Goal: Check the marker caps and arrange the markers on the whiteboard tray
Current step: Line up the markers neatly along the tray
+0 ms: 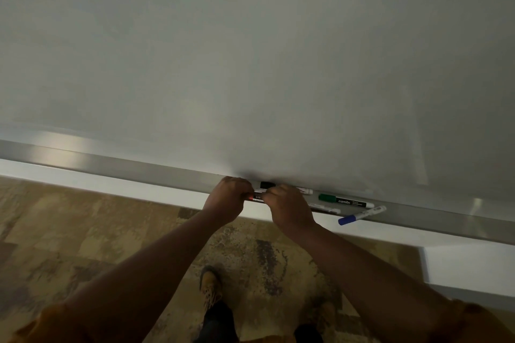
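Observation:
A metal tray [139, 166] runs along the bottom of the whiteboard [250, 50]. My left hand [227, 199] and my right hand [288, 207] both grip a red marker [257, 198] lying on the tray, left hand over its cap end, right hand over its barrel. Behind it lies a black-capped marker [267, 185], partly hidden by my fingers. To the right rests a green-capped marker [344, 201]. A blue-capped marker [362, 215] lies tilted, its cap hanging over the tray's front edge.
A white ledge [125, 186] juts out under the tray. Below is patterned brown carpet [83, 231] with my shoes [210, 284] on it. A white panel [468, 264] stands at lower right.

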